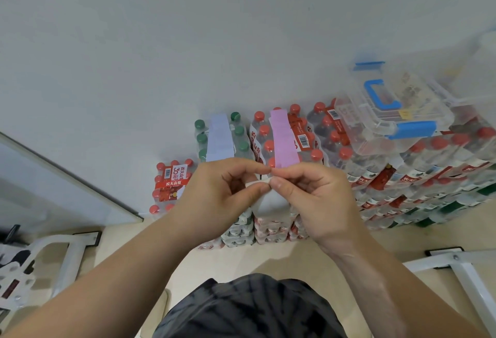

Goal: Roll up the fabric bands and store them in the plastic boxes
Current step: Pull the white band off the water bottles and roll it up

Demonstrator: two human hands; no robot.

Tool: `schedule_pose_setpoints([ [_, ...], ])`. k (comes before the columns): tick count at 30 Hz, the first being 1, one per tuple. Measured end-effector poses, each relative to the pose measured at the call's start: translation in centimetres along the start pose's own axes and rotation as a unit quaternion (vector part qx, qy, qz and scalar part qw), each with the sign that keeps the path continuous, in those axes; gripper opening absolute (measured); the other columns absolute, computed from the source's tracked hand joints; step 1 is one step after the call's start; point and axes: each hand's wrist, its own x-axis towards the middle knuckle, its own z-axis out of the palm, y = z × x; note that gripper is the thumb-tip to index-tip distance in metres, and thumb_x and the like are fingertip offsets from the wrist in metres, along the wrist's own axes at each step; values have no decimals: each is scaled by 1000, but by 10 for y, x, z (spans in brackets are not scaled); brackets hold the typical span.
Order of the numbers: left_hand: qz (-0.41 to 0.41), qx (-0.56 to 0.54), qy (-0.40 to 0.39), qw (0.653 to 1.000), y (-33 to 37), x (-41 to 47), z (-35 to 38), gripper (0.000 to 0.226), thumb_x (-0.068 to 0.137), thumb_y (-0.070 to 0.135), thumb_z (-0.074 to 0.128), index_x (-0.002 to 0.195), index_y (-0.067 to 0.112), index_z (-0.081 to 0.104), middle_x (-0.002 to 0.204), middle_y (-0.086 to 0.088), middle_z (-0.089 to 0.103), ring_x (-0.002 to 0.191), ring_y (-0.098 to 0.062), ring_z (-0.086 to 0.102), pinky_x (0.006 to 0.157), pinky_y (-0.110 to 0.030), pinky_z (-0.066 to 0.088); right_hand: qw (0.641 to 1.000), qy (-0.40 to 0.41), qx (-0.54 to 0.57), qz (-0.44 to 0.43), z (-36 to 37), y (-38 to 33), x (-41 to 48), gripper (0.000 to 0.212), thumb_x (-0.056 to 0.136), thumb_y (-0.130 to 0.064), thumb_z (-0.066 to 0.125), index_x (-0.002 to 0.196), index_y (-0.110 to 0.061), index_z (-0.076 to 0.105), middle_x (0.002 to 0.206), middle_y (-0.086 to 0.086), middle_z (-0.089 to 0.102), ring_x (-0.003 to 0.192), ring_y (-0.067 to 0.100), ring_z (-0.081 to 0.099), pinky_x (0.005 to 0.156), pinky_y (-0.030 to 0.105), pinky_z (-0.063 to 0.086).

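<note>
Pinching a white fabric band (258, 182) between my left hand (222, 195) and right hand (316, 201), above bottle packs (332, 144) bearing a purple band (283, 139).

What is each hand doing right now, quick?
Left hand: closed, pinching the white fabric band.
Right hand: closed, pinching the same band.

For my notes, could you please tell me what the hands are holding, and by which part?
The left hand and the right hand both pinch a white fabric band at its upper end, thumb against forefinger; the rest hangs below.
</note>
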Motion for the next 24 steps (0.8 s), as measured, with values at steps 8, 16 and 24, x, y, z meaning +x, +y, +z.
schedule_pose_setpoints([
  [8, 6, 96, 62, 993, 2, 0, 4, 12, 90, 20, 72, 96, 25, 80, 76, 12, 72, 65, -12, 64, 55, -16, 47, 1000, 6, -6, 3, 9, -3, -4, 31, 91, -11, 71, 96, -41, 76, 101, -17, 78, 102, 5, 72, 90, 19, 53],
  [16, -147, -240, 67, 957, 10, 1, 15, 7, 80, 16, 77, 82, 10, 79, 83, -21, 75, 75, -37, 68, 69, -44, 57, 999, 26, 35, 10, 8, -2, -4, 35, 92, -6, 69, 91, -39, 80, 101, -11, 79, 102, 10, 73, 93, 28, 54],
  [24, -104, -167, 82, 977, 14, 4, 14, 8, 82, 8, 79, 83, 16, 80, 80, -14, 76, 79, -37, 72, 79, -53, 59, 998, 21, 51, 12, 4, -6, -3, 27, 91, -7, 70, 97, -32, 79, 100, -4, 79, 95, 11, 74, 80, 20, 55],
])
